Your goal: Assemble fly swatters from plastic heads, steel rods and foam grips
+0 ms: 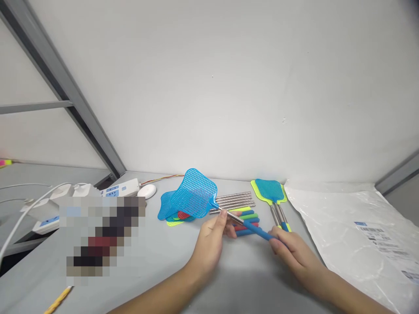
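A blue fly swatter with a perforated head, a metal rod and a blue grip is held at a slant above the table. My left hand pinches its rod just below the head. Around the end of the blue grip my right hand is closed. Behind and below lie more swatter heads in blue, red and yellow-green, partly covered by the held one. Several metal rods lie side by side behind my left hand, and several coloured grips lie nearer, partly hidden by it.
Swatters with blue and yellow-green heads lie behind my right hand. A white plastic mailing bag covers the table's right side. To the left are power strips with cables, a round white device and a pixelated patch. A wall stands behind.
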The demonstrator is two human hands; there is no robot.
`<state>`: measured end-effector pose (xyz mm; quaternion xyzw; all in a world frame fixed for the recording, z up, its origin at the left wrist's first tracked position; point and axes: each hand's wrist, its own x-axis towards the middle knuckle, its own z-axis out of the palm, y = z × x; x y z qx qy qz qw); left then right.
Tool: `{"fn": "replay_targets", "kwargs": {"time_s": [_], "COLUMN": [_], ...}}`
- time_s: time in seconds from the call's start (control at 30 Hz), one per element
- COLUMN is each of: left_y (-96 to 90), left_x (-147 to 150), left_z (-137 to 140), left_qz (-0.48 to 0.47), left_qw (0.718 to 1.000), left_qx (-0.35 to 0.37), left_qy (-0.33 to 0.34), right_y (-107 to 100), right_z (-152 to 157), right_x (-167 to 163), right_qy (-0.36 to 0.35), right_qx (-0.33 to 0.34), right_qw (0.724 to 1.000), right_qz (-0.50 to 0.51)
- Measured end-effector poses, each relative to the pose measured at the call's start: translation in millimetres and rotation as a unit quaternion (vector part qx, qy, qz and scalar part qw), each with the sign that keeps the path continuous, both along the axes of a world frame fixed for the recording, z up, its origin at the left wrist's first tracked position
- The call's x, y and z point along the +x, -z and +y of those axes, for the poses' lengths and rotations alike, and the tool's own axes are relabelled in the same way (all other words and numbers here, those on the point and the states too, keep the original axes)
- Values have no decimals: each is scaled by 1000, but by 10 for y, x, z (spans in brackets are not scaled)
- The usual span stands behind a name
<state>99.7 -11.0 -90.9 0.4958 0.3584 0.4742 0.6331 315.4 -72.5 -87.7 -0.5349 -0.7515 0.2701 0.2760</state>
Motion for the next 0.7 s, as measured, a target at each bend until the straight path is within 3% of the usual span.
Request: {"fn": "replay_targets", "kwargs": {"time_s": [0.2, 0.47, 0.7], "left_y": [-160, -111, -113], "left_x": [-125, -115, -126], "left_z": [112, 72, 120], "left_qz": [-81, -38, -78], "left_qw": [995, 998, 995], "left_qx": [-21, -41, -60], "left_qy": [-59, 2, -13], "right_y": [59, 61, 80], "right_z": [9, 9, 33], "right_x": [60, 60, 73], "right_qy": [-17, -19, -22], "right_qx": [-9, 27, 44], "right_qw": [1000, 997, 995], "right_qz": [-7, -64, -85]}}
